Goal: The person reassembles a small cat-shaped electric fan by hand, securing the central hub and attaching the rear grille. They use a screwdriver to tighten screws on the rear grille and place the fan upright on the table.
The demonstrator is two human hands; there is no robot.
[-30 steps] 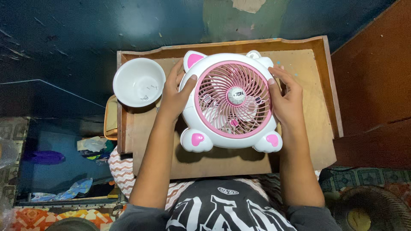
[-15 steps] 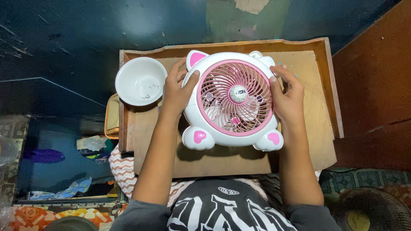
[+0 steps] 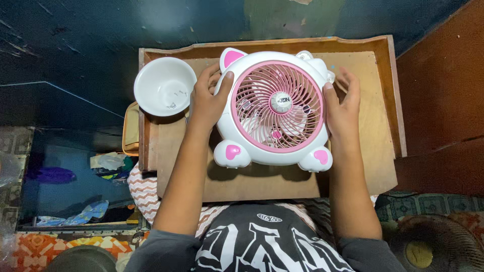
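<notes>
I see the fan [image 3: 275, 108] lying face-up on the tabletop [image 3: 363, 146] squarely between my hands, left hand [image 3: 207, 103] cupping its left rim with fingers pressed on, right hand [image 3: 342, 108] flat against its right rim, fingers loosely spread.

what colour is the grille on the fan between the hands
Pink: the round slatted grille sits in a white cat-shaped plastic fan body, clearest in the head view.

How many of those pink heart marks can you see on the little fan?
2. One pink heart is on the fan's near-left foot, the other pink heart on its near-right foot. More may be hidden under the hands or behind.
</notes>
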